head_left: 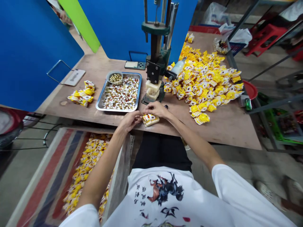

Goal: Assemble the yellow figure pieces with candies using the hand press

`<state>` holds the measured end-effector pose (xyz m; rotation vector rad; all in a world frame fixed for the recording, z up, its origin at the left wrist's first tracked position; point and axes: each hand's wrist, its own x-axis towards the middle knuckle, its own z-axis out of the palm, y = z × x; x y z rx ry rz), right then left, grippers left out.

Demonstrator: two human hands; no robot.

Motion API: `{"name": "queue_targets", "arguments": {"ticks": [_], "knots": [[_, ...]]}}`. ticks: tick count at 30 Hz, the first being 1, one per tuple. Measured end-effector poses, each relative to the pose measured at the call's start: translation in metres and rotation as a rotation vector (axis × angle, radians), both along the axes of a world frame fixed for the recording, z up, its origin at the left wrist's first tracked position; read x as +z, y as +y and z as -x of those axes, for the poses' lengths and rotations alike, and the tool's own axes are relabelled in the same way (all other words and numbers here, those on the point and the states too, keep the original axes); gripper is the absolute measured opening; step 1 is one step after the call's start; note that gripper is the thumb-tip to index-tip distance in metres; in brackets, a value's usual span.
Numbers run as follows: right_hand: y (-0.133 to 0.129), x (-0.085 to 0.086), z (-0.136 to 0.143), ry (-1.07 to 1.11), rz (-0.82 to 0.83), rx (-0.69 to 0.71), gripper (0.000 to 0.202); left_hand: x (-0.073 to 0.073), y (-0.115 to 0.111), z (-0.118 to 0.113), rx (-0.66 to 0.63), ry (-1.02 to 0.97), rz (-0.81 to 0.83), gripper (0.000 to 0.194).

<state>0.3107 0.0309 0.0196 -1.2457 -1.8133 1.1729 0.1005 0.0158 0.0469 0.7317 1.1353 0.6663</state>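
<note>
A small yellow and white plastic figurine [148, 118] with a painted face lies in a cream-coloured block [153, 122] at the table's front edge. My left hand [132, 120] is at the block's left end, thumb and fingers pinched together; what they hold, if anything, is too small to make out. From the right, my right hand [157, 109] reaches over the figurine's top side with its fingers bent and closed towards the left fingertips. Whatever lies between those fingers is hidden. Just behind the hands stands a hand press [153, 67] with a cream fixture [152, 90].
Left of the press, a metal tray [100, 108] holds many small white and gold parts and a bowl [108, 77] of gold bells. Yellow figurines [203, 78] are heaped at right; several more [82, 94] lie at left. A phone [134, 65] lies behind. Below left is a striped sack [56, 176] with figurines.
</note>
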Motion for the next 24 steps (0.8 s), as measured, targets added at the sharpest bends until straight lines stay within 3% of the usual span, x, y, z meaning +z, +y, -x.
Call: {"name": "queue_targets", "arguments": {"ticks": [3, 6, 8, 11, 14, 17, 20, 22, 24], "knots": [[-0.017, 0.012, -0.013, -0.099, -0.144, -0.127, 0.03, -0.004, -0.002, -0.002, 0.044, -0.016, 0.038, 0.014], [-0.057, 0.021, -0.046, -0.328, -0.312, -0.364, 0.029, -0.011, -0.007, -0.004, 0.116, -0.016, -0.019, 0.012], [-0.089, 0.021, -0.069, -0.61, -0.301, -0.429, 0.034, -0.014, -0.009, -0.005, 0.127, -0.026, -0.043, 0.012], [-0.122, 0.019, -0.089, -0.91, -0.137, -0.364, 0.028, -0.016, -0.01, -0.006, 0.129, -0.024, -0.061, 0.012], [-0.129, 0.029, -0.085, -0.79, -0.072, -0.31, 0.024, -0.014, -0.011, -0.008, 0.137, -0.01, -0.08, 0.013], [-0.12, 0.047, -0.066, -0.44, -0.226, -0.379, 0.036, -0.012, -0.013, -0.009, 0.134, -0.008, -0.094, 0.015], [-0.11, 0.05, -0.046, -0.175, -0.387, -0.511, 0.045, -0.01, -0.014, -0.01, 0.13, -0.002, -0.109, 0.018], [-0.107, 0.041, -0.04, -0.16, -0.369, -0.434, 0.045, -0.009, -0.015, -0.012, 0.134, 0.004, -0.114, 0.02], [-0.106, 0.032, -0.04, -0.22, -0.307, -0.267, 0.044, -0.009, -0.016, -0.012, 0.138, 0.006, -0.115, 0.022]]}}
